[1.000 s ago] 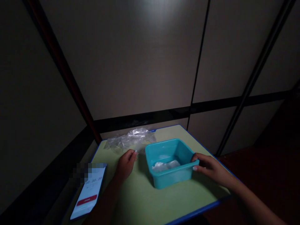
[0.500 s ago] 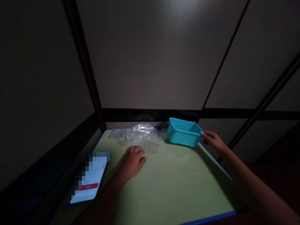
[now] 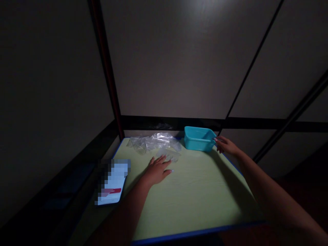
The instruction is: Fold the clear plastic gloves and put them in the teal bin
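At the back right of the pale green table (image 3: pixel 194 194) stands a turquoise plastic basket (image 3: pixel 198 144), its open side up. My right hand (image 3: pixel 227 147) pinches the basket's right rim between thumb and fingers. With its fingers spread, my left hand (image 3: pixel 159 169) rests low over the table's middle and holds nothing. Its fingertips are at the near edge of the crumpled clear plastic (image 3: pixel 156 141), which lies along the back of the table.
A phone (image 3: pixel 112 184) with a lit, partly blurred screen lies at the table's left side. Behind the table rises a large panelled surface (image 3: pixel 169 68) with dark strips. The table has a blue edge.
The basket has moved back a little and now sits level on the table, my right hand still at its rim. My left hand's fingers have spread wider. The view has shifted slightly.
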Tool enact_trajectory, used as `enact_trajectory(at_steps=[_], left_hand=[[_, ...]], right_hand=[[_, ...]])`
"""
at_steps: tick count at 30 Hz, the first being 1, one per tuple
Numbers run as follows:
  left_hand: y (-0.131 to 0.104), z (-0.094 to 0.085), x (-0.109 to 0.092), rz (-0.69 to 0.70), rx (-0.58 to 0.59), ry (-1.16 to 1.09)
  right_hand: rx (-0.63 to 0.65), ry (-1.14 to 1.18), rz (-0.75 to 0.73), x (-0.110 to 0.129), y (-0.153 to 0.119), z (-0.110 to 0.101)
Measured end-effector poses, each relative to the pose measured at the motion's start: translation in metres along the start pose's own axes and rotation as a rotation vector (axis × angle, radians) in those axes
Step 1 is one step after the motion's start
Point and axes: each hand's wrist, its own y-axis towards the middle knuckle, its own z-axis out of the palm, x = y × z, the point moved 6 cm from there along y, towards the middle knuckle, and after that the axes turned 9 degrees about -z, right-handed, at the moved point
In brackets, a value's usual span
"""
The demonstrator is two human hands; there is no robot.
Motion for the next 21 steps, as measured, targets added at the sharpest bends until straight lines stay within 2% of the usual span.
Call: enact_trajectory(at_steps=[3, 5, 7, 10, 12, 15, 17, 21], left_hand=[[0.002, 0.001, 0.0, -0.008, -0.007, 0.014], [0.003, 0.002, 0.001, -0.02, -0.019, 0.014], [0.004, 0.002, 0.001, -0.026, -0.034, 0.001], [0.004, 0.002, 0.002, -0.02, -0.048, -0.019], [0.003, 0.002, 0.003, -0.011, -0.055, -0.026], [0.002, 0.003, 0.0, 0.018, -0.065, -0.034], [0.002, 0.004, -0.003, 0.043, -0.07, -0.041], [0.001, 0.002, -0.009, 0.066, -0.091, -0.067]], right_hand=[[-0.074, -0.262, -0.113, 0.024, -0.022, -0.008], [-0.078, -0.401, -0.219, 0.046, -0.038, 0.001], [-0.035, -0.463, -0.323, 0.069, -0.05, 0.024], [0.114, -0.513, -0.422, 0.094, -0.056, 0.08], [0.193, -0.514, -0.45, 0.102, -0.053, 0.12], [0.248, -0.389, -0.533, 0.109, -0.049, 0.172], [0.129, -0.358, -0.618, 0.113, -0.048, 0.189], [0.066, -0.41, -0.718, 0.11, -0.055, 0.202]])
